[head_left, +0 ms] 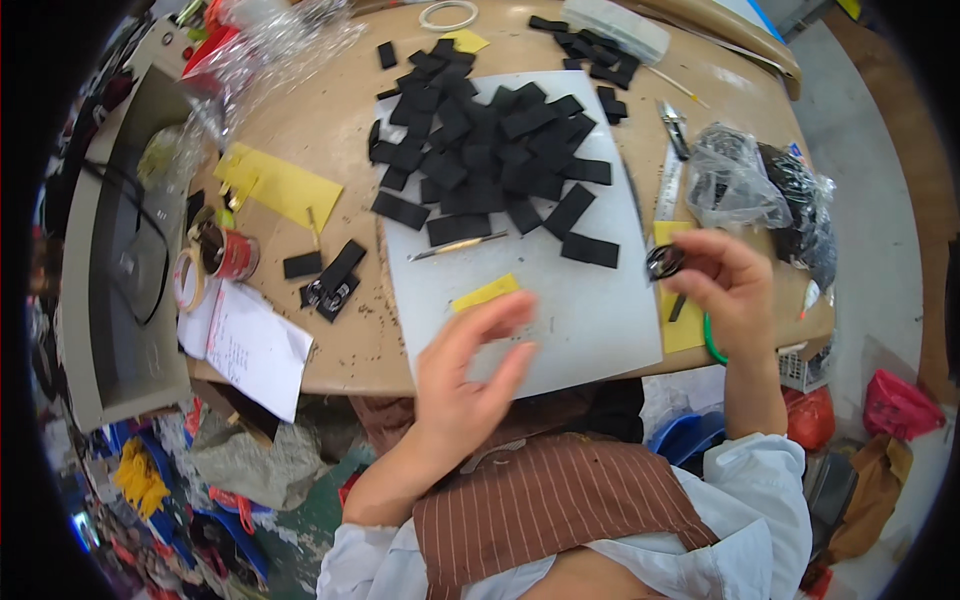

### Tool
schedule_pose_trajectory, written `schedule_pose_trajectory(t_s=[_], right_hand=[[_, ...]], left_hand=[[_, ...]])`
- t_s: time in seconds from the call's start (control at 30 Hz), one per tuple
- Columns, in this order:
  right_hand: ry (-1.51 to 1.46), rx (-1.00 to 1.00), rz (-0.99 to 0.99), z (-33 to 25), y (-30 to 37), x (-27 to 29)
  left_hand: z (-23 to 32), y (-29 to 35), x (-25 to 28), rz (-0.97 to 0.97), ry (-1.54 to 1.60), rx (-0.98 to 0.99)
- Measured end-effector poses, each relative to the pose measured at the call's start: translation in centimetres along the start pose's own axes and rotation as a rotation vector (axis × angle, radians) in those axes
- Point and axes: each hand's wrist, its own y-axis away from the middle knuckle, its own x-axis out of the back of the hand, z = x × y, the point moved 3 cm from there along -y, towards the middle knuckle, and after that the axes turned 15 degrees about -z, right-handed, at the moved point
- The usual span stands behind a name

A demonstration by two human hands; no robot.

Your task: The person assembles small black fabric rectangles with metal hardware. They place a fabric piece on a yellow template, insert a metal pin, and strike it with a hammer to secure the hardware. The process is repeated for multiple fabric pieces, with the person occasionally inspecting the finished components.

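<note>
My right hand (728, 285), at the right edge of a white board (620, 335), pinches a small, round, shiny black piece (663, 262) between thumb and fingertips; its exact kind is too small to make out. Over the near part of the board hovers my left hand (468, 375), thumb and fingers apart, holding nothing. Just beyond its fingertips lies a small yellow paper slip (485, 292). A slim tool with a pale handle and pointed metal tip (458, 246) rests across the board. Behind it spreads a heap of short black fabric strips (485, 150).
To the left are a yellow sheet (278, 185), a red tin (238, 256), a tape roll (187, 279) and a paper with writing (258, 340). A snipping tool (674, 130), a metal ruler (668, 185) and plastic bags (735, 178) lie right. More black strips (595, 50) sit at the back.
</note>
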Motion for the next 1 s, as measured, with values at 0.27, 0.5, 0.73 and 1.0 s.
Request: schedule_pose_trajectory(t_s=[0.27, 0.5, 0.73, 1.0], right_hand=[[-0.02, 0.217, -0.171, 0.8, -1.3, -7.4], [0.578, 0.585, -0.083, -1.4, -2.0, -8.7], [0.087, 0.172, -0.184, 0.6, -2.7, -9.0], [-0.323, 0.068, -0.325, 2.2, -3.2, -9.2]], left_hand=[[-0.5, -0.4, -1.6, 0.05, 0.346, 0.035], [0.8, -0.4, -0.7, 0.106, 0.212, 0.065], [0.2, -0.4, -0.7, 0.043, 0.425, 0.207], [-0.7, 0.0, -0.2, 0.068, 0.619, 0.228]])
